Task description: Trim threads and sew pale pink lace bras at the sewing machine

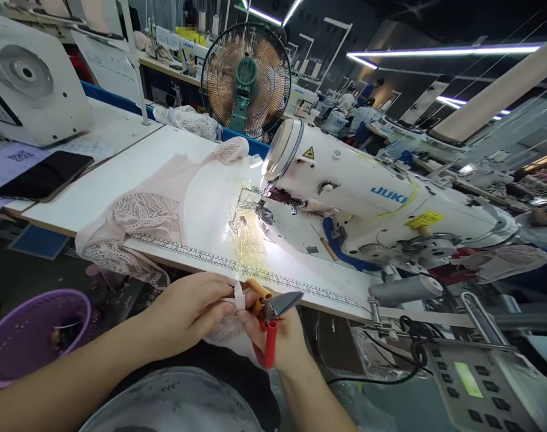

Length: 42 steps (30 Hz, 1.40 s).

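Just off the table's front edge, my left hand (197, 312) pinches a pale strap (240, 295) of a white lace garment (228, 330) that hangs over my lap. Close beside it, my right hand (286, 336) is closed around scissors (270, 318) with red and orange handles, their dark blades pointing right. The right fingertips also touch the strap's end. A second pale lace garment (143, 210) lies spread on the table to the left, part of it drooping over the edge. Beyond my hands stands a white sewing machine (345, 180), its lamp lighting the needle area.
A ruler strip (237, 267) runs along the front of the white table (210, 180). At left lie a black phone (44, 174) and a purple basket (82, 312) on the floor. A fan (245, 84) stands behind. The control panel (471, 378) is at lower right.
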### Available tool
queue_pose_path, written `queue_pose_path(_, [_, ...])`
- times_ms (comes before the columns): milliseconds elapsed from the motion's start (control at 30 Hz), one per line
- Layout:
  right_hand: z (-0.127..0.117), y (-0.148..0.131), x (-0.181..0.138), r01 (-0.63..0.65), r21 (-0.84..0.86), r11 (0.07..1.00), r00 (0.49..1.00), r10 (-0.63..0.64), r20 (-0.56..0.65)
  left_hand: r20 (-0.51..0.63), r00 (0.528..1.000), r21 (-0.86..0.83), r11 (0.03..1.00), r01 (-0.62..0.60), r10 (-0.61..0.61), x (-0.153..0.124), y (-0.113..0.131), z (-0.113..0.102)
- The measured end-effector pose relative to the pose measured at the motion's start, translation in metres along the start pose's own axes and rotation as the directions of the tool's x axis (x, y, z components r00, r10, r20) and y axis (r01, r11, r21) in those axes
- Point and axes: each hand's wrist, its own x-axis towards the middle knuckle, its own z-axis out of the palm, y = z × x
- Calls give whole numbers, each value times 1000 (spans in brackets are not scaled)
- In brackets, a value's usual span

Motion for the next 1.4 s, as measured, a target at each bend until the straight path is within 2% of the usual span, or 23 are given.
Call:
queue_pose_path(67, [1,0,-1,-8,-9,1000,1000,8,6,5,997,-143,987,80,-80,2,-5,12])
queue_pose_path(167, [3,1,-3,-27,-28,999,998,26,-48,-31,976,-350,917,193,-217,5,-6,20])
queue_pose_path(233, [5,4,-5,-42,-30,999,995,39,-88,41,953,-480,831,283,-301,7,-6,21])
queue_pose_path(333, [8,10,-6,-52,14,999,992,53,-116,215,909,-657,636,405,-357,10,-9,24])
queue_pose_path(400, [11,15,-5,-79,75,994,989,88,-120,294,878,-713,525,465,-377,11,-13,27])
queue_pose_path(467, [13,19,-5,-126,124,984,983,141,-119,316,853,-725,474,499,-416,11,-17,31])
queue_pose_path(600, [2,15,-4,-202,59,978,976,206,-72,289,825,-718,460,523,-486,11,-19,34])
queue_pose_path(700, [-23,1,-5,-234,-163,959,964,250,87,271,819,-672,509,537,-506,13,-17,28])
queue_pose_path(800, [-49,-12,-9,-190,-483,855,894,355,275,256,825,-613,574,542,-504,15,-17,19])
queue_pose_path(867, [-57,-14,-12,-149,-626,766,841,431,327,271,818,-596,579,556,-507,16,-17,14])
queue_pose_path(933, [-57,-11,-15,-111,-686,720,818,458,348,288,807,-564,590,578,-515,17,-18,13])
queue_pose_path(1033, [-49,-6,-15,-83,-703,707,817,452,358,342,783,-518,591,618,-520,17,-19,15])
queue_pose_path(1133, [-40,-4,-11,-102,-726,680,810,481,337,383,755,-521,550,652,-532,18,-21,17])
queue_pose_path(1400, [-37,-6,-11,-129,-775,619,786,540,300,450,732,-542,495,679,-512,20,-26,13])
